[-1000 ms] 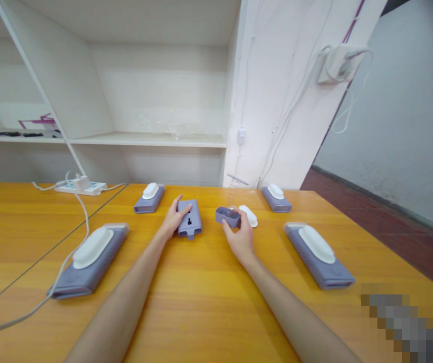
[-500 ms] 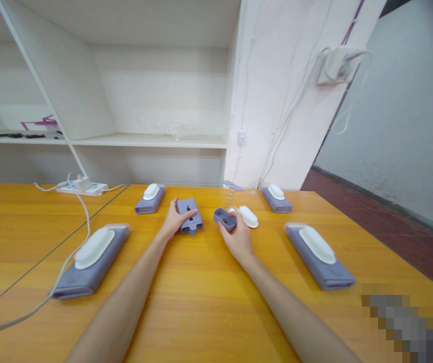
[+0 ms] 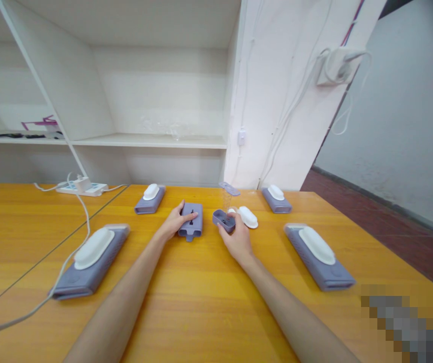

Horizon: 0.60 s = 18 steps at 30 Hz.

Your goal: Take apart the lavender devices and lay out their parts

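My left hand (image 3: 174,221) grips a purple-grey plastic housing (image 3: 195,210) from its left side, thumb lying on the top near a dark slot. A small tab sticks out from the housing's near end. Between the thumb and fingers of my right hand (image 3: 238,236) is a small oval purple-grey cup (image 3: 220,220), its hollow facing up. A thin coil spring (image 3: 227,202) rises from about the cup, with a flat purple-grey plate (image 3: 230,189) at its top; the spring's lower end is hard to make out. Just right of those fingers lies a white oval cover (image 3: 248,218).
Purple-grey cases with white oval tops stand around: near left (image 3: 91,257), near right (image 3: 320,257), far left (image 3: 150,199) and far right (image 3: 276,199). A power strip (image 3: 83,187) sits at the back left, its cable (image 3: 83,212) crossing the wooden table (image 3: 186,302). White shelves (image 3: 156,141) rise behind.
My left hand has turned the housing slightly, so its near end now points more straight toward me. The cup has shifted a little left, and the spring and plate have swayed left.
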Tool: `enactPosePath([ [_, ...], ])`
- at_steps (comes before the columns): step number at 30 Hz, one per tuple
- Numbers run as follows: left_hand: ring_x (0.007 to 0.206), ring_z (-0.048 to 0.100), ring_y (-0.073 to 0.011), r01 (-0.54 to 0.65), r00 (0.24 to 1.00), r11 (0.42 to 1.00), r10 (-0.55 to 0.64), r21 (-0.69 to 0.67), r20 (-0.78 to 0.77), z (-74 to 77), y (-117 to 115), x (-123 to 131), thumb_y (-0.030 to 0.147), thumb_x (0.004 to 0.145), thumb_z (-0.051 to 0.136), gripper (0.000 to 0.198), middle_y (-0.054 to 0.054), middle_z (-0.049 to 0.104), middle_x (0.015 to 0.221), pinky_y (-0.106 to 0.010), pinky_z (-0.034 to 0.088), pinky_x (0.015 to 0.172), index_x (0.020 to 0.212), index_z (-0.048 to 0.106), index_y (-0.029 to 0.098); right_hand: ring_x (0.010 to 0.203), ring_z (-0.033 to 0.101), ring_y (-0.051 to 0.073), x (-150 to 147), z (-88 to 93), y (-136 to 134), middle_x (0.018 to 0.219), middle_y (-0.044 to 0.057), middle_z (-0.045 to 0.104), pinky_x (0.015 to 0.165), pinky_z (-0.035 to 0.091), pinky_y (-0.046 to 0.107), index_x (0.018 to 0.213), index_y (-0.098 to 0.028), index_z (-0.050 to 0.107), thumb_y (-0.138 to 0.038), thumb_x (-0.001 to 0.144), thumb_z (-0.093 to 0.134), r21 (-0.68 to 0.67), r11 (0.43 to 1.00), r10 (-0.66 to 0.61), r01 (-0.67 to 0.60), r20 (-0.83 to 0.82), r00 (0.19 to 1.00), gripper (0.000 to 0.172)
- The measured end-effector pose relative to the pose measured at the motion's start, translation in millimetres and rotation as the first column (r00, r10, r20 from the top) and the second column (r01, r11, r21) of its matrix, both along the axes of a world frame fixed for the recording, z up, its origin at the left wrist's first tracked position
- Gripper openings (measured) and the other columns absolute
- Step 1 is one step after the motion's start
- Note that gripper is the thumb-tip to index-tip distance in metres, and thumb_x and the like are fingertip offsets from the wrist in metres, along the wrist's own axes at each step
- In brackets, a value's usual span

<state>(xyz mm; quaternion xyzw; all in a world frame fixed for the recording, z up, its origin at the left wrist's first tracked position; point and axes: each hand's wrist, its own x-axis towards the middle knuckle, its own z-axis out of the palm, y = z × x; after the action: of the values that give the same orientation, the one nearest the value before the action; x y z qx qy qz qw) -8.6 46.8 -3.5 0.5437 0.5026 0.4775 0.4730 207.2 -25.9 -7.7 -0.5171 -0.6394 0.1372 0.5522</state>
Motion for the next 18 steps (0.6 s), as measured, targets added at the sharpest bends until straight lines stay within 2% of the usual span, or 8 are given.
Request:
enactPosePath([
  [18,0.116,0.051,-0.0261,-0.036,0.999,0.999,0.036,-0.004,-0.011,-1.2,1.5,1.6,0.042,0.057,0.08,0.086,-0.014,0.045,0.136,-0.034,0.043,0.095,0.13,0.044,0.017,0.085,0.06,0.021,0.1,1.6,-0.5,0.094,0.004,0.062,0.077,0.047,0.034,0.101,-0.021,0.05,-0.033,0.076,0.059,-0.011,1.0,0.003,-0.003,0.005,1.0,0.029],
])
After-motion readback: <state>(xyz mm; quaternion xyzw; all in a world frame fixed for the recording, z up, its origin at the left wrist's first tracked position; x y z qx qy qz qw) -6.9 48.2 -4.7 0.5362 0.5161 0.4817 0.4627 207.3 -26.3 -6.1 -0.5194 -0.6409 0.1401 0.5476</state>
